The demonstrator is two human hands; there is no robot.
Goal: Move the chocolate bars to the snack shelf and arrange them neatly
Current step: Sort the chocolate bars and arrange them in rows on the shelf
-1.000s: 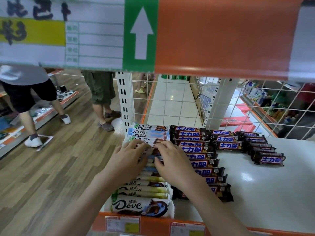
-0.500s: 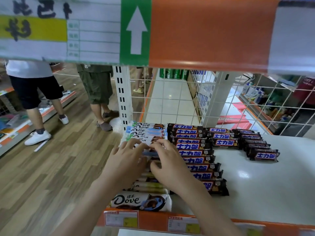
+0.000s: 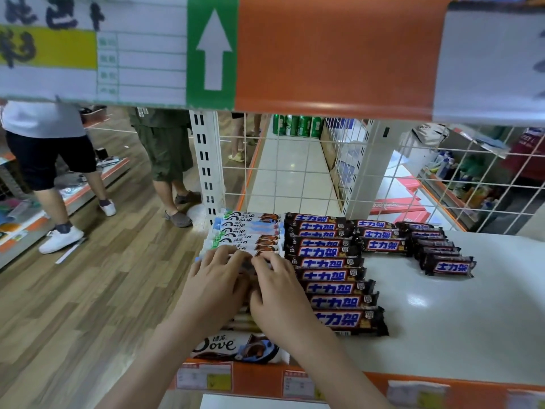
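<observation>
Shop aisle, white snack shelf point(image 3: 442, 320) | Dove bars point(image 3: 250, 231) lined along left edge, dark chocolate bars point(image 3: 333, 276) ranked beside, short rows toward back | left hand point(image 3: 215, 287), right hand point(image 3: 277, 293) laid with curled fingers on Dove row; grip cannot be told | stocking judged mostly done, straightening left

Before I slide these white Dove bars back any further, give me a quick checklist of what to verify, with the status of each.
1. Both hands on the white Dove bar column: ok, left hand and right hand rest on its middle.
2. Dove column straight: cannot tell, hands hide the middle.
3. Long dark brown Snickers bar column even: ok.
4. Two short Snickers rows matching its length: not ok, both stop near the back.
5. Free space on the white shelf board: ok.
6. Front Dove bar behind the orange shelf edge: ok.
</observation>
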